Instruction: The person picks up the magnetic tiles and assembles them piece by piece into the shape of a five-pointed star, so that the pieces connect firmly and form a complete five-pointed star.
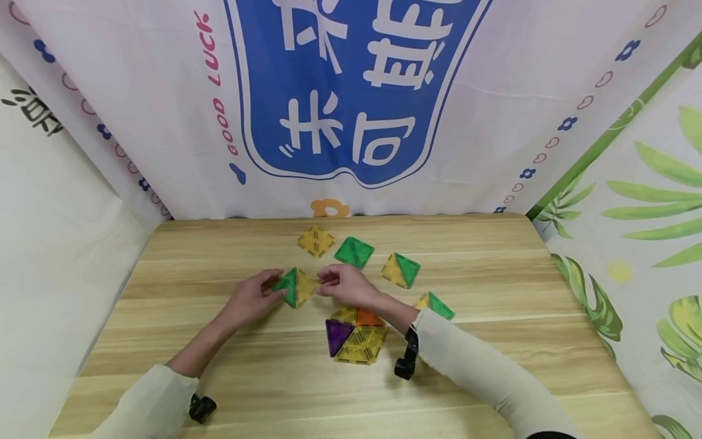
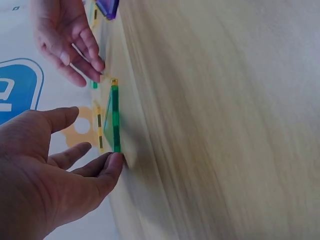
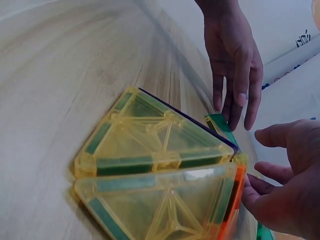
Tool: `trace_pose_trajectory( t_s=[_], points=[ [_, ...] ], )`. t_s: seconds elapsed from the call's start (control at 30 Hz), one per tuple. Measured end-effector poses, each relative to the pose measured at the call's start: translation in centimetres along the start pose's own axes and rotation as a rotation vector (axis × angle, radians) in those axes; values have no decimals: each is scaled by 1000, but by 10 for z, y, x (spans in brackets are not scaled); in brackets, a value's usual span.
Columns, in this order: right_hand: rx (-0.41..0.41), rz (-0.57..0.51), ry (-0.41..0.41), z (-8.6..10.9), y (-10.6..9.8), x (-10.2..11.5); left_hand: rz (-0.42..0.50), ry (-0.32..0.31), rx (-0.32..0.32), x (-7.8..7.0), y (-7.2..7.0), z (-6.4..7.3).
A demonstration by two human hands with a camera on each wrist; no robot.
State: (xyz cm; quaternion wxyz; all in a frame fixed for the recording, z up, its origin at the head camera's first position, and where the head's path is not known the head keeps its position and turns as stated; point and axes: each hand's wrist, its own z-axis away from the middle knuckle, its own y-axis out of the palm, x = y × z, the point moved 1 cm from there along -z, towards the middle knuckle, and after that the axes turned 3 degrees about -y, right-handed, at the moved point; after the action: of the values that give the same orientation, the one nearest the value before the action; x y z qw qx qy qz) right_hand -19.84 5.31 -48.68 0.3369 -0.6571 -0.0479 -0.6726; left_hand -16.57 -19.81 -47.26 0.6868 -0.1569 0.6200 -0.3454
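Note:
Two triangular magnetic tiles, one green (image 1: 287, 284) and one yellow (image 1: 304, 288), lie edge to edge as a diamond on the table. My left hand (image 1: 253, 300) is at the green tile's left corner, its fingertips touching the edge in the left wrist view, where the green tile (image 2: 116, 120) shows edge-on. At the yellow tile's right corner is my right hand (image 1: 348, 285), fingers loosely bent; whether they touch the tile cannot be told. Below the right forearm lies a cluster of joined tiles: yellow (image 3: 155, 135), a purple one (image 1: 339, 335) and an orange one (image 1: 370, 318).
Along the back lie a yellow diamond (image 1: 316, 241), a green diamond (image 1: 354, 251) and a yellow-green diamond (image 1: 401, 271). Another yellow-green pair (image 1: 437, 304) is partly covered by the right sleeve. The wooden table (image 1: 263, 378) meets a printed cloth at its far edge.

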Motion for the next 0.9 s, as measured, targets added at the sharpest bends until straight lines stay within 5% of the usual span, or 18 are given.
trace_pose_trajectory(
  t_s=[0.9],
  points=[
    [-53, -131, 77, 4, 6, 1, 90, -25, -107, -2, 19, -9]
  ],
)
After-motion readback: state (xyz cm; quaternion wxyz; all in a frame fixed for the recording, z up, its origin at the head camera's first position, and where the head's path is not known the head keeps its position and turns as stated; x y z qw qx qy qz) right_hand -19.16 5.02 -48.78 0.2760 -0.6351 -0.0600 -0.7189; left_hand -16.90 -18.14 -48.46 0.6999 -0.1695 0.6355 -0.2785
